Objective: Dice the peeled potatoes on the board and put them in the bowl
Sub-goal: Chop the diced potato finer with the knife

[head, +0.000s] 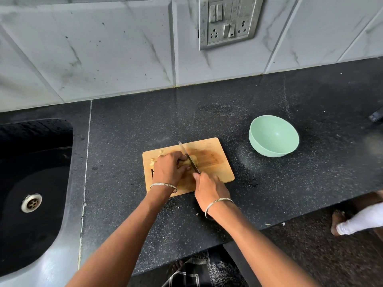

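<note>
A wooden cutting board (215,162) lies on the black counter. On its left half my left hand (169,168) curls over a pale peeled potato (193,159) and holds it down. My right hand (209,188) grips the handle of a knife (187,156), whose blade lies across the potato just beside my left fingertips. A few cut potato pieces (153,161) show at the board's left edge, partly hidden by my left hand. The mint-green bowl (273,135) stands to the right of the board, and I see nothing inside it.
A black sink (31,183) with a metal drain sits at the left. The tiled wall carries a switch and socket plate (228,19). A dark object (376,116) pokes in at the right edge. Another person's foot (339,221) stands on the floor at right.
</note>
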